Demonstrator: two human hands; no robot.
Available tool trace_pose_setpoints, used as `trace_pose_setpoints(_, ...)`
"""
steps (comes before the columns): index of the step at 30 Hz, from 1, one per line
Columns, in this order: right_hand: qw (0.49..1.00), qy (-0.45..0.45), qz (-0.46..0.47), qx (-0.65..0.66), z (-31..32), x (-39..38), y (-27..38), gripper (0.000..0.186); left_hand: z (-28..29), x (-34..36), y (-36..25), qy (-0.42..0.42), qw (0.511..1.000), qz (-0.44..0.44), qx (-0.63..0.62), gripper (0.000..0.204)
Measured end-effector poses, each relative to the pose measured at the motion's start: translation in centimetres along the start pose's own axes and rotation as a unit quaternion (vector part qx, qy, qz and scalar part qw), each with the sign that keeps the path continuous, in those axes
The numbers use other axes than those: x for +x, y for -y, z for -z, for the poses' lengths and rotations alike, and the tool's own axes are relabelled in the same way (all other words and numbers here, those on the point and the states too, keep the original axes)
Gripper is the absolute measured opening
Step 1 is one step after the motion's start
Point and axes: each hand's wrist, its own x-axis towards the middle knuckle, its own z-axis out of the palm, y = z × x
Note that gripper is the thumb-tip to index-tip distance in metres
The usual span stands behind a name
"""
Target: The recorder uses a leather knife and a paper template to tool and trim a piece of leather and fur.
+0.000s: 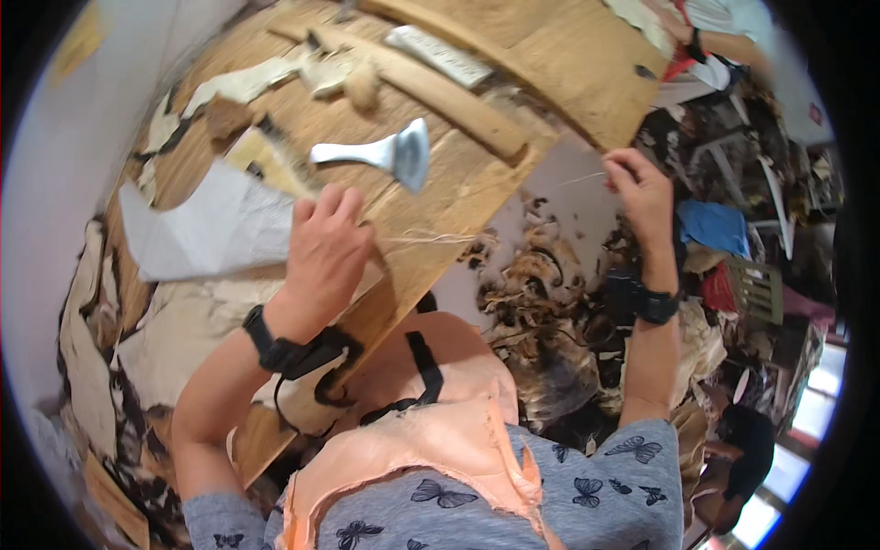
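My left hand (327, 252) is closed over the edge of a pale hide piece (215, 225) on the wooden table. Loose white thread (426, 239) runs from beside it to the right, past the table edge. My right hand (642, 197) is raised off to the right of the table, its fingertips pinched on a thin strand that looks like thread (581, 178). Whether a needle is in that pinch is too small to tell. Beyond my left hand lies a metal fan-shaped blade (412, 156) with a pale handle. More cream hide (188, 321) lies under my left forearm.
On the table (449, 174) lie a long wooden bar (449, 105), a white block-like item (440, 55) and hide scraps (243, 84). Dark fur scraps (541, 302) cover the floor at right. A blue cloth (713, 227) lies beyond. Another person's arm (729, 46) shows at upper right.
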Motion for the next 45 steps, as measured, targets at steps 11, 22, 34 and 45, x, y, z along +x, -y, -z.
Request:
trace_pose_setpoints(11,0.993,-0.016,0.093,-0.069,0.1,-3.1,-1.1,0.012,1.6,4.4,-4.2,0.052,0.955,-0.018,-0.291,0.001)
trace_pose_setpoints(22,0.993,-0.058,-0.045,-0.088,2.3,-6.5,-4.3,0.012,1.4,8.2,-11.1,0.068,0.94,-0.145,-0.299,0.032)
trace_pose_setpoints(34,0.988,-0.022,0.114,-0.097,-3.4,-2.1,-1.5,0.008,2.5,4.3,0.0,0.047,0.932,-0.077,-0.35,0.024)
trace_pose_setpoints(45,0.961,0.053,0.263,-0.064,-14.5,6.7,3.2,0.01,4.5,-7.1,8.4,0.017,0.935,0.207,-0.286,0.029)
